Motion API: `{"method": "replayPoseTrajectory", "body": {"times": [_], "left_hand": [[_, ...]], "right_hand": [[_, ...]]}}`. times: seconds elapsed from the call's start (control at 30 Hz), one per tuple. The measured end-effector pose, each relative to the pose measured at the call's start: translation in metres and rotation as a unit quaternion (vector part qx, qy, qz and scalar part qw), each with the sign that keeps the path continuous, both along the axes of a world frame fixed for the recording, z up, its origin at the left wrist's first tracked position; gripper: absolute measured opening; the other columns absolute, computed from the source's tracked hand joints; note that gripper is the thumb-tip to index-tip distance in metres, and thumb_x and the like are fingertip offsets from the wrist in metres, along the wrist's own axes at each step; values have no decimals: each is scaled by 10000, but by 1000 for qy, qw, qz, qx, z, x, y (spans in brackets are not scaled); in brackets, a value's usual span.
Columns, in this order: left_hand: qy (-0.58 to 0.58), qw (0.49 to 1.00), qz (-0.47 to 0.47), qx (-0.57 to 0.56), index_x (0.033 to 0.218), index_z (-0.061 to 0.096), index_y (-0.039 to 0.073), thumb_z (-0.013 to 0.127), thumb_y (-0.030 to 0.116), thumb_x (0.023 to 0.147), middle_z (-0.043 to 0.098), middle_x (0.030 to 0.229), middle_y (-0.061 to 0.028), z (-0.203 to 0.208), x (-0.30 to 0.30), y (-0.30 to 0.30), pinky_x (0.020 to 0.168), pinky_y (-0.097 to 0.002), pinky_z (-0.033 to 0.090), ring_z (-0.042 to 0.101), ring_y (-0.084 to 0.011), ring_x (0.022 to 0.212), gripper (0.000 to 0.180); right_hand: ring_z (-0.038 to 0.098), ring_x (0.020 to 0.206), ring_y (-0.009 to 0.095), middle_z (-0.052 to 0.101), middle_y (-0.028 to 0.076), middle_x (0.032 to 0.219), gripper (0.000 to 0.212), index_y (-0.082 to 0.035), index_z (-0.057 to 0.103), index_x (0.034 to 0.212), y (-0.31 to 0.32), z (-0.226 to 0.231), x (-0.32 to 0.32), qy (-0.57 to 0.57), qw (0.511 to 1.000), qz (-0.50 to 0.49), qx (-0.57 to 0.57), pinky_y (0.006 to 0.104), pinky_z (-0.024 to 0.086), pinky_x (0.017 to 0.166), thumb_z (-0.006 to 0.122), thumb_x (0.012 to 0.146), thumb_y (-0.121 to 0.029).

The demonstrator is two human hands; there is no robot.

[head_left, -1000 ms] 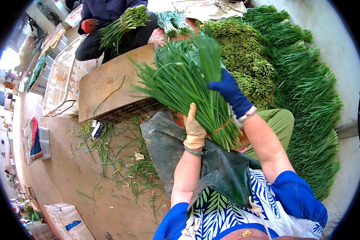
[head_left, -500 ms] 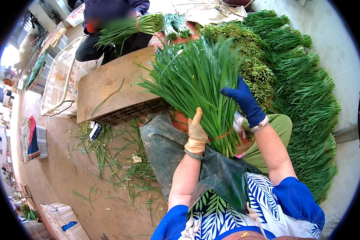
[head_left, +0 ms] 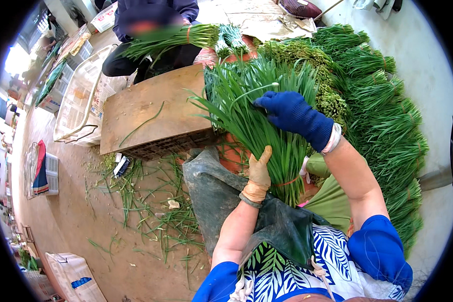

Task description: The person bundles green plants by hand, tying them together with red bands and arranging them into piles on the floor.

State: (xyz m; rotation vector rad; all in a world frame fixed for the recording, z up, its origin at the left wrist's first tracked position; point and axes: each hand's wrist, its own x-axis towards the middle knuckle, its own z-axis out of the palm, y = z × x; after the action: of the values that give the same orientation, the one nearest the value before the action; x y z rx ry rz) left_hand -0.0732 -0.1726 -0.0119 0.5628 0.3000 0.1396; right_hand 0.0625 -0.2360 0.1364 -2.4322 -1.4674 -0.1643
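A large bunch of garlic chives (head_left: 246, 121) leans across my lap, long leaves fanned toward the far side and a red band around its lower stems. My left hand (head_left: 259, 170), in a pale glove with an orange cuff, is closed around its left side just above the band. Over the upper leaves, my right hand (head_left: 297, 115) in a dark blue glove has its fingers drawn together. A thin stalk with a pale bud (head_left: 275, 84) curves beside those fingertips; whether they pinch it or leaves is hidden. A dark apron (head_left: 221, 186) covers my lap.
Banded green bundles (head_left: 387, 136) are piled along the right wall. A brown board (head_left: 146, 108) on a crate stands ahead left. Behind it, a person holds another banded bundle (head_left: 201, 36). White baskets (head_left: 78, 108) stand farther left; loose leaves (head_left: 173, 226) litter the floor.
My right hand has moved left from the bunch's right side to over its upper leaves, its fingers now drawn together. My left hand keeps its hold. The view has shifted slightly.
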Motion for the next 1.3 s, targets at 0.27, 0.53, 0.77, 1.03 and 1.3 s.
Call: {"method": "replayPoseTrajectory", "body": {"times": [0.27, 0.53, 0.77, 1.03, 1.3], "left_hand": [[-19, 1000, -4, -19, 1237, 493, 7, 620, 147, 884, 606, 1130, -107, 1, -1, 2, 826, -393, 545, 625, -252, 966, 401], [-34, 999, -7, 4, 1266, 466, 21, 562, 236, 934, 590, 1157, -97, -10, 2, 0, 857, -377, 529, 616, -235, 987, 408], [-4, 998, -63, 26, 1270, 462, 31, 500, 347, 962, 585, 1165, -93, 4, -7, 7, 859, -359, 524, 611, -217, 997, 443], [18, 998, -35, -51, 1260, 469, 51, 537, 332, 944, 580, 1167, -81, -1, -5, -1, 852, -390, 525, 601, -233, 1009, 428], [51, 996, 0, -76, 1293, 460, 103, 551, 258, 944, 567, 1203, -58, -18, 1, -3, 860, -420, 525, 590, -246, 1035, 392]], "right_hand": [[625, 828, 317, 626, 95, 936, 344, -115, 622, 1056, -6, 7, -2, -7, 998, -5, -66, 389, 510, 709, 628, 714, -79], [635, 832, 181, 654, 51, 941, 173, -63, 629, 1009, -21, -18, 17, 377, 872, 41, 310, 307, 520, 712, 604, 838, -64], [645, 825, 298, 646, 184, 914, 799, 3, 409, 1341, -13, -7, -1, 68, 981, -165, 79, 380, 510, 719, 717, 765, -457], [625, 904, 227, 631, 161, 1057, 711, 45, 410, 1315, -18, -56, -7, 380, 869, -165, 271, 346, 497, 801, 718, 743, -244], [620, 889, 193, 644, 112, 1039, 544, -11, 520, 1218, -59, -54, 0, 422, 826, -212, 307, 337, 504, 791, 716, 730, -147]]}}
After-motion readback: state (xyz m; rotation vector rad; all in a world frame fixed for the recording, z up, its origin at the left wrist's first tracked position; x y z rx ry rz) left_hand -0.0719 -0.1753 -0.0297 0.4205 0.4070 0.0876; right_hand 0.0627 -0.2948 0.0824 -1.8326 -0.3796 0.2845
